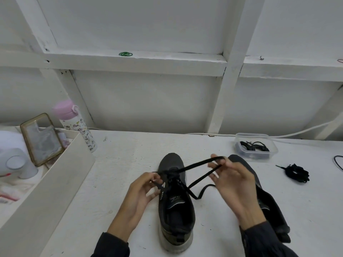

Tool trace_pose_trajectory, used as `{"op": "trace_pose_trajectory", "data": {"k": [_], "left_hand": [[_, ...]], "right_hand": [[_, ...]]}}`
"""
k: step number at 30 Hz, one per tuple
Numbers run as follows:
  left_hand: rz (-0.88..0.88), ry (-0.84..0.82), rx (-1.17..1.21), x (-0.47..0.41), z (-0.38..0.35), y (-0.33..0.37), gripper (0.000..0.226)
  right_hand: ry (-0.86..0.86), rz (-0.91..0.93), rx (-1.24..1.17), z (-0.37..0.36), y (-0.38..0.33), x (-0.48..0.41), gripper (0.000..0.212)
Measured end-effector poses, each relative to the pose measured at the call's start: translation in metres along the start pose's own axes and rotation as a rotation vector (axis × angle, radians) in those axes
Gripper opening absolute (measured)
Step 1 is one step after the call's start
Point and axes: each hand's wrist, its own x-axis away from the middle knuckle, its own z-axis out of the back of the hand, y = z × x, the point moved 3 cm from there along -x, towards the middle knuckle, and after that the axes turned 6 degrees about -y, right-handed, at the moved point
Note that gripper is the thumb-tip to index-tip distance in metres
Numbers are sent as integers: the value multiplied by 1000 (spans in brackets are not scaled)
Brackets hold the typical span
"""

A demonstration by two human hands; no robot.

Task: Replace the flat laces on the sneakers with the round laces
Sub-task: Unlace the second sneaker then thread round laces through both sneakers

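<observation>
Centrally on the white worktop [130, 154] stands a black sneaker [176, 204], toe pointing away from the person, heel nearest the camera. A flat lace [200, 165] is threaded through its upper eyelets and runs out to the right in two taut strands, with a slack end trailing on the worktop just beside the shoe. The left hand [141, 191] sits against the shoe's left side, its fingers [155, 178] closed in a pinch on the lace at the eyelets. The right hand [233, 182] is raised to the right of the shoe, thumb and curled fingers gripping the far loop of the same lace. A second sneaker [271, 204] lies to the right, largely hidden behind the right hand and sleeve. At the rear right, a clear plastic tub [252, 134] holds loose black laces [254, 146]; whether they are round cannot be told. A coiled black lace [297, 172] lies on the worktop near the tub. At the left, a pink-lidded bottle [78, 125] and a clear phone case [41, 139] stand beside a white board [55, 182].
</observation>
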Motion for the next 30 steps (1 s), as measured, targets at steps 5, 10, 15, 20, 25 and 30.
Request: {"op": "trace_pose_trajectory", "data": {"k": [5, 10, 15, 20, 25, 30], "left_hand": [[-147, 59, 428, -5, 10, 13, 21], [-262, 49, 535, -7, 24, 26, 19], [-240, 164, 23, -10, 46, 27, 23], [52, 27, -479, -1, 38, 1, 28], [65, 72, -422, 13, 12, -28, 23], [-5, -13, -494, 17, -8, -49, 65]], "right_hand": [[101, 87, -92, 14, -24, -4, 8], [237, 160, -74, 24, -34, -7, 9], [320, 170, 286, 39, -31, -16, 8], [193, -248, 974, 51, -2, -20, 35], [116, -215, 1655, 33, 16, -7, 17], [-130, -305, 1274, -7, 34, 1, 10]]}}
